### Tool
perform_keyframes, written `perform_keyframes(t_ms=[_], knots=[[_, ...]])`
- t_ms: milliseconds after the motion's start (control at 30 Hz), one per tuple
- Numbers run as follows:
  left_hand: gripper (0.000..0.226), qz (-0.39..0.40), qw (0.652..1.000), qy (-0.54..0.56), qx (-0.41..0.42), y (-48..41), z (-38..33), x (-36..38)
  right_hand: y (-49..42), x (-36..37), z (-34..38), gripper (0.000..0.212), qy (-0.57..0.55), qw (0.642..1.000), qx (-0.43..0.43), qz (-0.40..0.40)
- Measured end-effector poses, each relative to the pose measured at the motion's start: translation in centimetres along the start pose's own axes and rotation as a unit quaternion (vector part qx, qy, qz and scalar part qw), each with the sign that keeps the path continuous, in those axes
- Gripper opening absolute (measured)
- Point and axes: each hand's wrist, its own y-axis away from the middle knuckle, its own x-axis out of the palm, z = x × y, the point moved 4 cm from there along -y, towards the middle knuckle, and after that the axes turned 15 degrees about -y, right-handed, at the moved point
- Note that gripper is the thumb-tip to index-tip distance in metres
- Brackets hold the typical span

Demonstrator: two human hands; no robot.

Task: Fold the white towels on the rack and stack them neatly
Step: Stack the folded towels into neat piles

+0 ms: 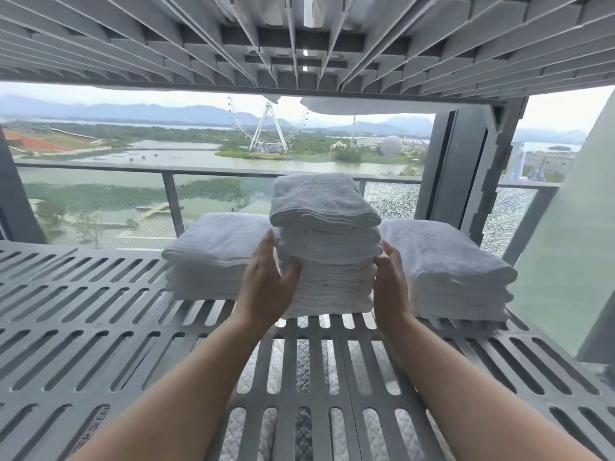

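Observation:
A tall stack of folded white towels (327, 247) stands in the middle of the grey slotted rack shelf (100, 294). My left hand (266, 281) presses flat against the stack's left side, thumb on its front. On the right side, my right hand (391, 281) presses the stack with its fingers straight. A lower pile of folded towels (213, 254) lies to the left of the stack and another low pile (446, 271) lies to the right. The top towel of the middle stack sits slightly askew.
Another slotted shelf (299, 38) hangs close overhead with white cloth (359, 109) drooping at its far edge. A grey rack post (466, 174) stands at the back right. Behind is a window with a balcony railing (166, 171). Quilted fabric (309, 394) shows below the slots.

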Motion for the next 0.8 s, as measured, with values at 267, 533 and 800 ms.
perform_keyframes(t_ms=[267,533,800], knots=[[0.06,-0.001,0.981,0.121,-0.154,-0.4,0.1,3.1,-1.4,1.0,0.0,0.047,-0.034,0.999,-0.005,-0.032],[0.057,-0.064,0.982,0.105,-0.141,-0.8,0.2,4.5,-1.7,1.6,-0.5,0.057,0.048,0.997,-0.036,-0.042],[0.073,-0.095,0.981,0.089,-0.146,-0.7,-0.4,5.2,-1.7,0.4,-0.1,0.036,0.11,0.984,-0.101,-0.098]])
